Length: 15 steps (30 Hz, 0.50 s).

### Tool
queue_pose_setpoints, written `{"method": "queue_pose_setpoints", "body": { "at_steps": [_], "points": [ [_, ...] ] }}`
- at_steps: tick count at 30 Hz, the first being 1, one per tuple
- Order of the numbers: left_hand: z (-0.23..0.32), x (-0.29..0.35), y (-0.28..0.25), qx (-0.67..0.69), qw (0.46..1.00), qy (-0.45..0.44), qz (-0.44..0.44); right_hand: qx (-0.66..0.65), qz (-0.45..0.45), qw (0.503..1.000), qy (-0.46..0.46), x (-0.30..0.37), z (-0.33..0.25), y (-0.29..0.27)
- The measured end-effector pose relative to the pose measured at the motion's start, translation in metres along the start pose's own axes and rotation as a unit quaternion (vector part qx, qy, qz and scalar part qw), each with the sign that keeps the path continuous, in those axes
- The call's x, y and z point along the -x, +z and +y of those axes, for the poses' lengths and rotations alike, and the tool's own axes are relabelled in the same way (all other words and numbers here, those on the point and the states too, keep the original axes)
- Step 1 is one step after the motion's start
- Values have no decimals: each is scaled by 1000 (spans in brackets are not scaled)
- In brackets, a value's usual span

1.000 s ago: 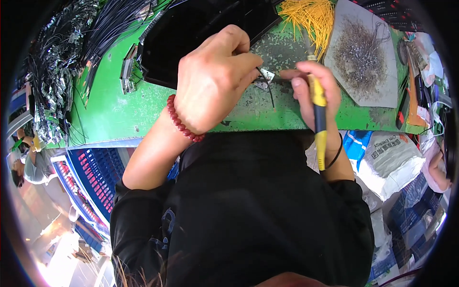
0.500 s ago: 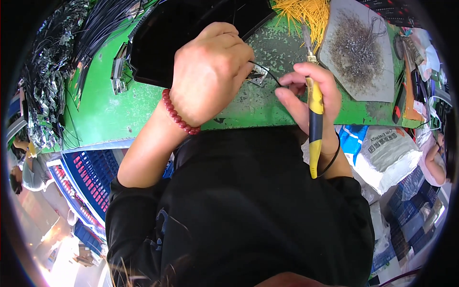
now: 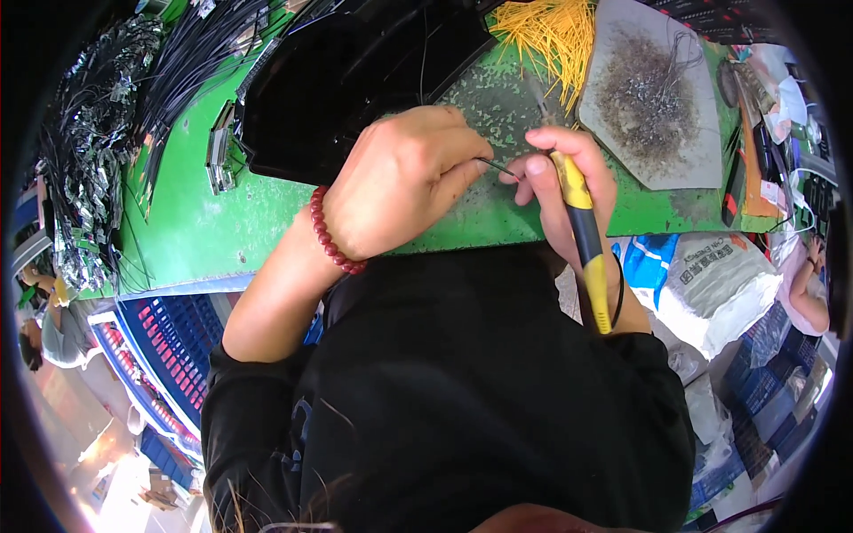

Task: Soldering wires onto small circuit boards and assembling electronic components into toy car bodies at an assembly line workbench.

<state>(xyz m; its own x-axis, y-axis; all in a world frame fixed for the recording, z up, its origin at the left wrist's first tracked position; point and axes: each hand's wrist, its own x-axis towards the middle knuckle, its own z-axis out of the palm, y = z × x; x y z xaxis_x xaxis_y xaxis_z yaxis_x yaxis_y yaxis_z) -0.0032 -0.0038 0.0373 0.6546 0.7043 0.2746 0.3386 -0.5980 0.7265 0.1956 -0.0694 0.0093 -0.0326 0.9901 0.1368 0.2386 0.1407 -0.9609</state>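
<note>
left hand (image 3: 404,178) pinches 1 thin black wire (image 3: 499,167), which spans the gap between the 2 hands above a chipped green tabletop (image 3: 191,222). right hand (image 3: 558,209) wrapped around 1 yellow-and-black pen-shaped soldering iron (image 3: 585,231); cannot tell whether its fingertips touch the wire. hands near, apart.

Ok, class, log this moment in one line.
left hand: pinches black wire; right hand: holds yellow-black soldering iron; surface: green tabletop

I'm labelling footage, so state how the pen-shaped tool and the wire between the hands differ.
Thickness: the tool has a stout handle; the wire is thin. Colour: the tool's handle is yellow and black; the wire looks plain dark. Hold: the tool is in the right grip; the wire extends from the left grip. Both are slanted.
</note>
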Motion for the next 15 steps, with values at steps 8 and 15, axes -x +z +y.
{"method": "queue_pose_setpoints", "body": {
  "at_steps": [8, 15],
  "points": [
    [2, 1, 2, 11, 1000, -8, 2, -50, 31, 995, -78, 3, 7, 3],
    [8, 3, 3, 141, 986, -80, 34, -107, -8, 988, -109, -4, 7, 3]
  ]
}}
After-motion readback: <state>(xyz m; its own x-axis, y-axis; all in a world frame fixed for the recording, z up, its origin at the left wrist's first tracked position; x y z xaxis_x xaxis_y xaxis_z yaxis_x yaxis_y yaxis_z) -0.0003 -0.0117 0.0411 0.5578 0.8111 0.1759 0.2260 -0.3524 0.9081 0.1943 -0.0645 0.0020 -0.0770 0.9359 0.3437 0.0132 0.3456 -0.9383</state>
